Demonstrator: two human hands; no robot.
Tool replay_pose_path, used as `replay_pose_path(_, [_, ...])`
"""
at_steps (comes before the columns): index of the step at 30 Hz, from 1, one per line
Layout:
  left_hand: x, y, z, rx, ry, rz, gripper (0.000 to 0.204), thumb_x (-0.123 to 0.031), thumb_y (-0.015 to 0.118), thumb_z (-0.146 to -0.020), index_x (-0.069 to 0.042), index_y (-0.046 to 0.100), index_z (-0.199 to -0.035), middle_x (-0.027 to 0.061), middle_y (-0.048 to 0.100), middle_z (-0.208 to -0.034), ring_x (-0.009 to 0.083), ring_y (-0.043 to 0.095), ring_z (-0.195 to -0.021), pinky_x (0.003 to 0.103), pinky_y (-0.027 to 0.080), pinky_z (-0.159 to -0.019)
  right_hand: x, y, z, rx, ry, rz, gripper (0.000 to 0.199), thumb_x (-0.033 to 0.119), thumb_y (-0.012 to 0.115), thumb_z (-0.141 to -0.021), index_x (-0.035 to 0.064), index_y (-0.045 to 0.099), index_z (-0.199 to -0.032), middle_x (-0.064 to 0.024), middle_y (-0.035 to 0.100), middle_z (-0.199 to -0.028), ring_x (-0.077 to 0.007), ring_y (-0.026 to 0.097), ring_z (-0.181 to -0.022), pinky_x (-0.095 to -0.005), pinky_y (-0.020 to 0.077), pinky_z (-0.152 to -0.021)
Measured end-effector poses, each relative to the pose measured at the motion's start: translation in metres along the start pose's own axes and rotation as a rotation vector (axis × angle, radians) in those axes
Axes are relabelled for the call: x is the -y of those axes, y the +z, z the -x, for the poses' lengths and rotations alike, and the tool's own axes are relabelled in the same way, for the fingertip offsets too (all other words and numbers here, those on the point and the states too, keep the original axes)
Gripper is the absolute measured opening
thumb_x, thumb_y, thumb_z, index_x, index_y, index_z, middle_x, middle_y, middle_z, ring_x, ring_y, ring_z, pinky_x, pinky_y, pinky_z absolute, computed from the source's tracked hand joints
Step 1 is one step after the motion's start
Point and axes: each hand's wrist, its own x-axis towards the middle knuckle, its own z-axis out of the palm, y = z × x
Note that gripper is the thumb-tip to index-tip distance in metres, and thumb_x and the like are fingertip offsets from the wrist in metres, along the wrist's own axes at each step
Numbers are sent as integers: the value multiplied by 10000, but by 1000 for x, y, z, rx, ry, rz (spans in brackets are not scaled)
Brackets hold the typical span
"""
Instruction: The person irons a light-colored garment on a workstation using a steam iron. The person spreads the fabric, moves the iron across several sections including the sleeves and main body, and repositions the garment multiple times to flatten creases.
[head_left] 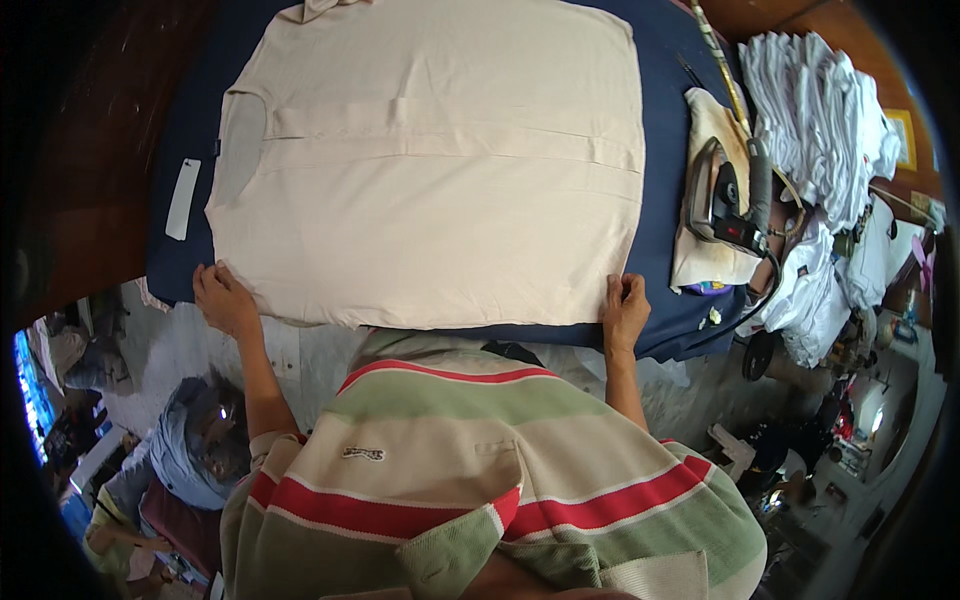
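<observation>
A cream shirt (430, 230) lies spread on the dark blue ironing table, its neck opening toward the left and its front placket running across. My left hand (226, 300) is closed on the shirt's near edge at the left corner, below the neck. At the near right corner, my right hand (625, 315) pinches the hem between bent fingers and thumb. Small creases show along the near edge and around the placket. A loose white paper tag (182, 200) lies beside the neck. The far edge of the shirt runs out of view.
An iron (725, 200) rests on a scorched cloth (690, 265) at the right, its cord and hose trailing nearby. Stacked white garments (815, 120) stand beyond it. The blue table cover (680, 325) ends just in front of me. Another person (120, 520) is at the lower left.
</observation>
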Motion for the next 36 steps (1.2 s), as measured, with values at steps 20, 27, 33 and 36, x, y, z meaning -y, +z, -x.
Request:
replay_pose_path(20, [-28,-10,-44,-133,33,-8,270,-252,545,-878,-118,572,-1111,49,533,-1221,266,519,-1094,497,392,-871,2,-5,-11,-24,-115,-23,292,222,639,-808,42,570,-1027,-168,582,-1066,-321,560,-982,-383,441,-812])
replay_pose_path(27, [-180,26,-127,253,698,271,431,-239,523,-879,-150,462,-1296,60,434,-1369,254,386,-1275,472,293,-1016,78,49,-177,-103,-642,29,323,181,550,-872,111,551,-1187,-159,406,-1347,-350,378,-1223,-420,306,-1020])
replay_pose_path(33, [-169,47,-177,402,613,-41,515,-321,505,-877,-233,384,-1370,44,279,-1473,218,273,-1344,607,205,-1008,96,71,-233,87,-518,317,420,365,392,-938,184,457,-1313,-130,345,-1423,-346,316,-1307,-491,249,-1041])
replay_pose_path(36, [-184,56,-201,280,431,111,558,-440,484,-881,-175,400,-1364,70,350,-1432,249,337,-1307,541,241,-1036,94,75,-272,-40,-587,243,416,343,433,-929,152,472,-1296,-150,394,-1381,-354,366,-1266,-472,285,-1026])
